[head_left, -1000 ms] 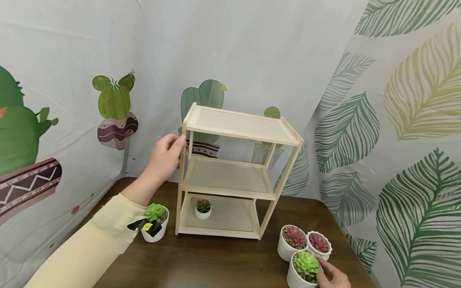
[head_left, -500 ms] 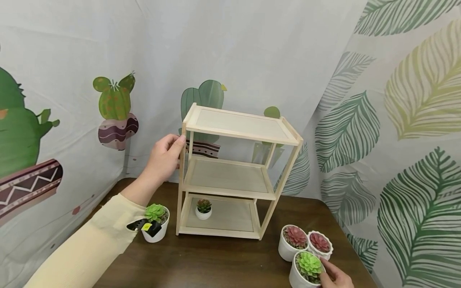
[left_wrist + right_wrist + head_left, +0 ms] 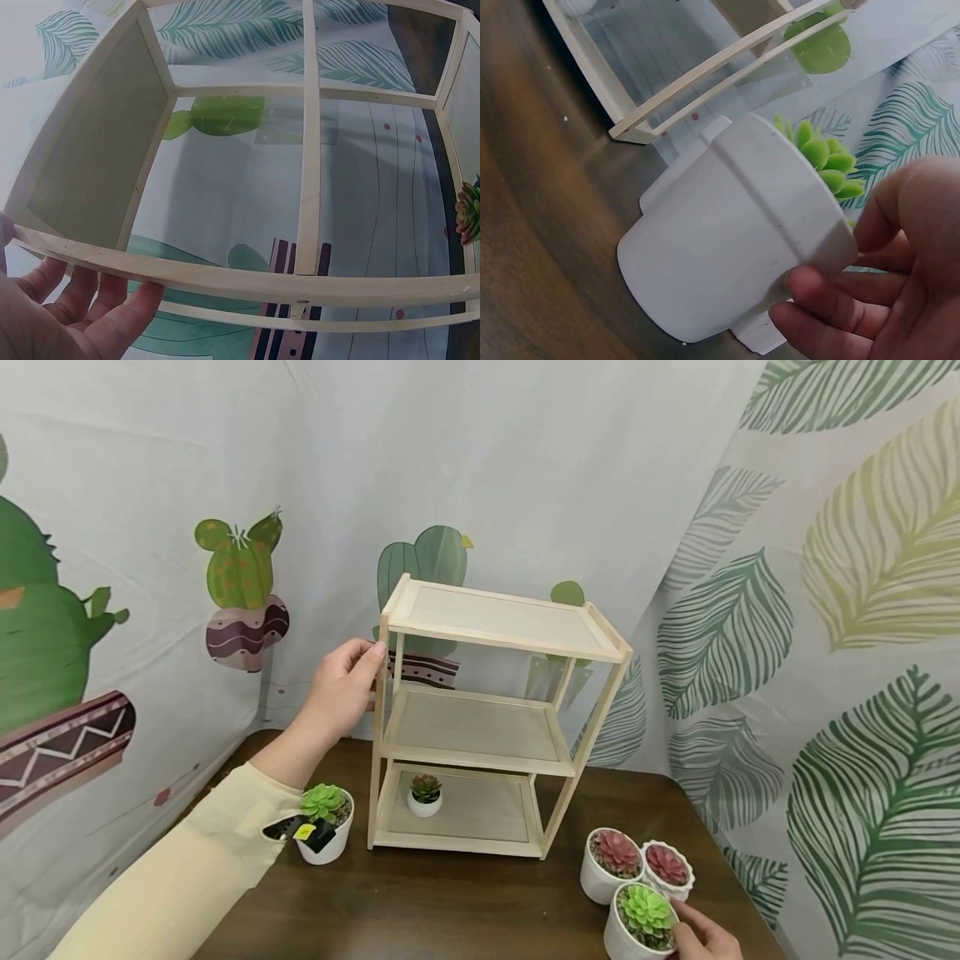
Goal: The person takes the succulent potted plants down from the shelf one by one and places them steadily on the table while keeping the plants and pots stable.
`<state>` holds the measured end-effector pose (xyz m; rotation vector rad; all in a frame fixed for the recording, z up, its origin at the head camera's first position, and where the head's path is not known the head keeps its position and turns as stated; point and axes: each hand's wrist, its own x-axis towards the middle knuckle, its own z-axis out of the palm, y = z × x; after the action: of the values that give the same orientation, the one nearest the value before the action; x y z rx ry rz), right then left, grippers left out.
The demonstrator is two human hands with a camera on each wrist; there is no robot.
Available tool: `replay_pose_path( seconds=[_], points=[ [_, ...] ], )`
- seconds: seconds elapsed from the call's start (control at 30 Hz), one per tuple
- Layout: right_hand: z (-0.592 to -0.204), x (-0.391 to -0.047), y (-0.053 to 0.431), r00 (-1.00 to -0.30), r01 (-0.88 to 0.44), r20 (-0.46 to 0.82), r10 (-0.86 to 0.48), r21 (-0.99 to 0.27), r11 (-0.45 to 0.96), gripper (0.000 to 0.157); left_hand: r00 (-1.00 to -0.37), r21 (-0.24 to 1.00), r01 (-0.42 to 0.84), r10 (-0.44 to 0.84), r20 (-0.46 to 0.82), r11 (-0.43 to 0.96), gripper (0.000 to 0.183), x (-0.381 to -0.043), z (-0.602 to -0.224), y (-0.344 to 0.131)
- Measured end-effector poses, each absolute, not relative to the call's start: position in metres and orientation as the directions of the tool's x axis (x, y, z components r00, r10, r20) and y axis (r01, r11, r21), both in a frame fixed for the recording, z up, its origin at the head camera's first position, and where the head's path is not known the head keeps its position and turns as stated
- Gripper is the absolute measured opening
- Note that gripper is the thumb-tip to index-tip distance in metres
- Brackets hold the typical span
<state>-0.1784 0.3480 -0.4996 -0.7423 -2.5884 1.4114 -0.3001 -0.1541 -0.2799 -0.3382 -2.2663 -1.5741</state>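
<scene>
My left hand (image 3: 341, 689) grips the left front upright of a pale wooden three-tier shelf (image 3: 480, 752); in the left wrist view its fingers (image 3: 124, 315) curl around that rail. A small succulent in a white pot (image 3: 425, 802) stands on the lowest tier, toward the left. At the lower right, my right hand (image 3: 705, 935) holds the rim of a white pot with a bright green succulent (image 3: 647, 910). The right wrist view shows thumb and fingers (image 3: 817, 292) at that pot's rim, and the pot (image 3: 727, 232) standing on the table.
Two white pots with dark red succulents (image 3: 615, 853) (image 3: 667, 865) stand close behind the green one. Another green succulent (image 3: 326, 818) in a white pot is left of the shelf, partly behind my left wrist. The brown table (image 3: 420, 902) meets patterned cloth behind.
The green succulent's pot and my right hand have shifted very slightly to the right. My left hand keeps its grip on the shelf, and the shelf stands as before.
</scene>
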Motion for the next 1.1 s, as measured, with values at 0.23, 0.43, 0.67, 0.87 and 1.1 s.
replay_pose_path(
  seconds=[0.23, 0.43, 0.67, 0.87, 1.1],
  points=[
    [-0.499, -0.174, 0.346, -0.842, 0.351, -0.106, 0.529, -0.852, 0.388, 0.057, -0.912, 0.855, 0.385, 0.006, 0.409, 0.348, 0.062, -0.300, -0.279, -0.154],
    [-0.487, -0.173, 0.346, -0.808, 0.364, -0.030, 0.589, -0.811, 0.458, 0.052, -0.932, 0.880, 0.351, 0.028, 0.362, 0.321, 0.063, -0.299, -0.276, -0.156],
    [-0.454, -0.177, 0.340, -0.805, 0.362, 0.023, 0.593, -0.773, 0.521, 0.048, -0.961, 0.910, 0.276, 0.057, 0.272, 0.310, 0.065, -0.295, -0.269, -0.160],
    [-0.424, -0.182, 0.330, -0.893, 0.174, 0.096, 0.440, -0.827, 0.534, 0.051, -0.960, 0.887, 0.272, 0.039, 0.278, 0.372, 0.063, -0.291, -0.266, -0.166],
    [-0.389, -0.200, 0.316, -0.919, -0.109, 0.309, 0.245, -0.796, 0.595, 0.042, -0.945, 0.864, 0.297, -0.001, 0.326, 0.406, 0.051, -0.288, -0.271, -0.170]
  ],
)
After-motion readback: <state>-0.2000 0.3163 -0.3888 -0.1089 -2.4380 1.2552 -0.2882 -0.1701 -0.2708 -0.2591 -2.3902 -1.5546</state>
